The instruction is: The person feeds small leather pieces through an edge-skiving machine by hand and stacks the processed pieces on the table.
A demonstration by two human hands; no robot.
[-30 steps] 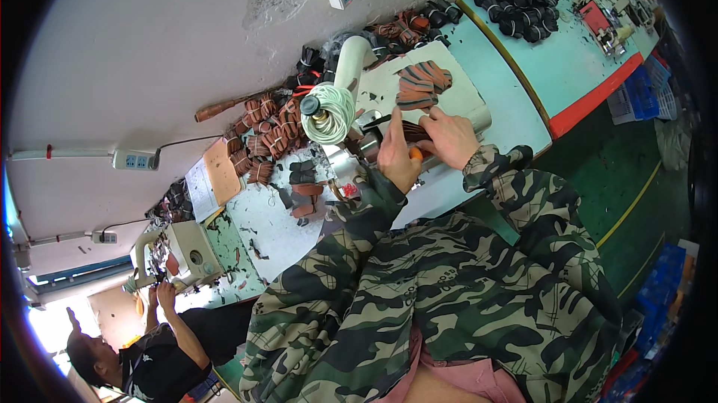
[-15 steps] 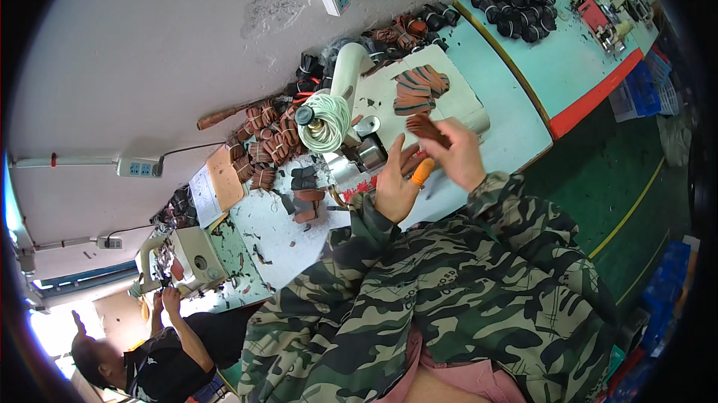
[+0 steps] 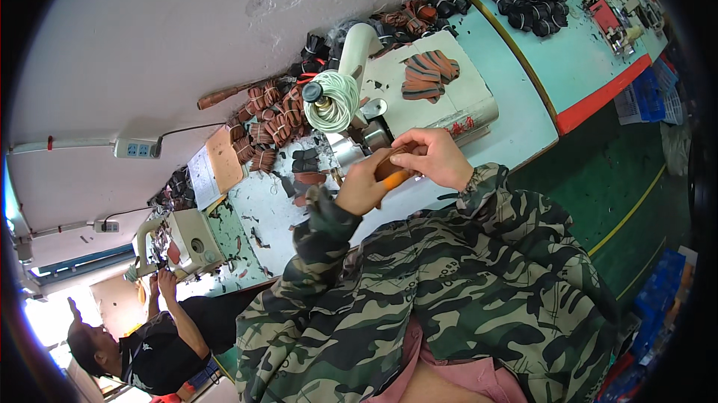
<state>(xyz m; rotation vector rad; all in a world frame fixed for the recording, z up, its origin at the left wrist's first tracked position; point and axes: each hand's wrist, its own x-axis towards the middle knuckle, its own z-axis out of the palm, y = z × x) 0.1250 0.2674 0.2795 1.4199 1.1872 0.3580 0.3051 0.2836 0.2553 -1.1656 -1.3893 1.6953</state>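
Both hands, left hand (image 3: 361, 188) and right hand (image 3: 434, 158), grip one brown piece (image 3: 390, 170) up close, just above the tabletop (image 3: 516, 115), likely to check it.

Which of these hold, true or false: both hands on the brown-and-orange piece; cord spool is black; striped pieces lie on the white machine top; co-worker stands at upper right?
1. Both hands, left hand and right hand, hold the small brown-and-orange piece. True.
2. The wound cord spool is black. False: it is whitish.
3. Brown striped pieces lie on the white machine top. True.
4. A co-worker stands at upper right. False: lower left, at another machine.
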